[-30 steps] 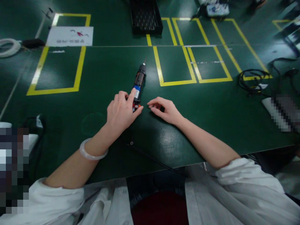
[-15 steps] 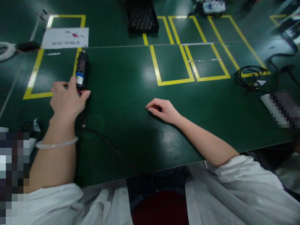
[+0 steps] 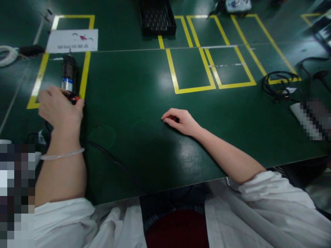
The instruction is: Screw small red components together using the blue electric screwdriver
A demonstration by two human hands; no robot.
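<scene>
The left hand (image 3: 61, 106) holds the back of the tool (image 3: 69, 70), though its exact grip is hard to see. The tool is between yellow tape (image 3: 84, 75) lines, by the sign (image 3: 62, 40). A black tray (image 3: 159, 31) is farther up. The right hand (image 3: 182, 120) curls, nearly closed, on the green surface (image 3: 129, 113).

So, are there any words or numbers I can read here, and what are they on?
No text can be read for certain.
White sign: a row of dark characters beside a red mark, too blurred to read.
Tool by the left hand: a blue and silver band, no readable lettering.
White tag by the coiled black cable: too small to read.
</scene>
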